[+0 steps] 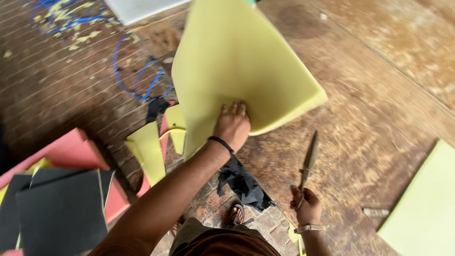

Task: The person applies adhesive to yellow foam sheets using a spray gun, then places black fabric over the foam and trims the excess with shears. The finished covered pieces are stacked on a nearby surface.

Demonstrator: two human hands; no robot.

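Head camera, looking down at a worn wooden table (360,95) and a brick floor (57,95).

At the centre, the left hand (232,125) presses flat on a large pale yellow foam sheet (232,61), fingers together and laid against its lower edge, a dark band at the wrist. The sheet rises from the centre toward 12 o'clock, lifted and curved, its thick edge showing at 2 o'clock of the hand.

At 5 o'clock, the right hand (307,206) is closed around the handle of a long knife (308,163), fingers clamped on it, a pale band at the wrist. The blade points up toward 12 o'clock and lies near the foam's lower corner, not touching it.

Between the two hands, at 6 o'clock, a crumpled black cloth (244,182) hangs over the table edge, with a sandalled foot (235,214) just below it.

At 8 o'clock lie stacked foam pieces: black sheets (61,208) on top of pink foam (71,149). Yellow offcuts (149,151) stand just left of the centre.

At 10 to 11 o'clock a blue cord (137,80) loops over the bricks among yellow scraps. At 4 o'clock another light green-yellow sheet (426,208) lies flat on the table, well apart from the hands. A white slab (137,9) shows at the top edge. No labels or signs can be made out.
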